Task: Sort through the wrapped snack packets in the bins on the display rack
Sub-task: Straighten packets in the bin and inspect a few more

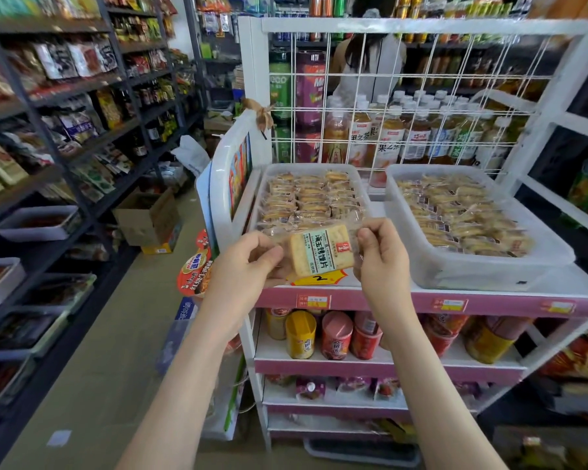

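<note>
Along the left side run dark shelves (pixel 65 106) crowded with bagged goods, and a cardboard box (pixel 146 218) sits open on the floor at their foot. Just right of the box, red noodle bowls (pixel 194 273) hang at the side of the white display rack (pixel 421 301). In front of the rack's top shelf the left hand (pixel 248 262) pinches the left edge of a snack packet (pixel 321 251), thumb on the near side and fingers curled behind. The packet is clear, showing a pale square cracker and a light green label, and it is held up in the air, tilted a little, just in front of the near edge of the left bin (pixel 308 166) and above a yellow price tag (pixel 319 278). The right hand (pixel 382 259) grasps the packet's right edge in the same way, fingers folded round the wrapper. The left bin, a clear plastic tray, is filled with rows of similar wrapped packets. To its right, a little apart on the same shelf, the right bin (pixel 472 273) holds a looser heap of them. Behind both bins rises a white wire grid (pixel 404 96), with tea bottles (pixel 418 134) lined up beyond it. On the shelf below stand yellow and red tubs (pixel 301 334).
</note>
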